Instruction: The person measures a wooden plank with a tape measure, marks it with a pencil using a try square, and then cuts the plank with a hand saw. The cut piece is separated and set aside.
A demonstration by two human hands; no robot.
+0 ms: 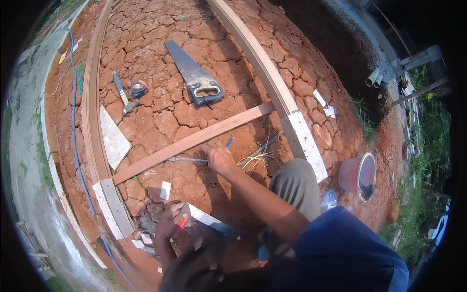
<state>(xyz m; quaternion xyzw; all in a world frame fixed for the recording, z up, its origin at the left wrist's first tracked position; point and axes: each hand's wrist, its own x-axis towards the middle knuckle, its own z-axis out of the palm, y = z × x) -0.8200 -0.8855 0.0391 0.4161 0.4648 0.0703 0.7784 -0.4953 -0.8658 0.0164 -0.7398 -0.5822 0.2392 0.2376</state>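
My right hand [219, 156] rests on cracked red earth just below a wooden cross slat [194, 139]. It grips a blue pencil [229, 141] and touches the end of a thin metal tool [187, 159] lying flat on the soil. My left hand [168, 226], lower and nearer my body, is closed on a flat metal blade [204, 217], with a small red item [182, 223] between its fingers. My bent knee in grey trousers [294, 185] is to the right of the hands.
Two long wooden rails [92, 107] [262, 68] are joined by the slat. Between them lie a handsaw [194, 75], a tape measure [139, 88] and a handled tool [121, 92]. A pale board [114, 138], a blue cable [75, 146] and a bucket [360, 175] are nearby.
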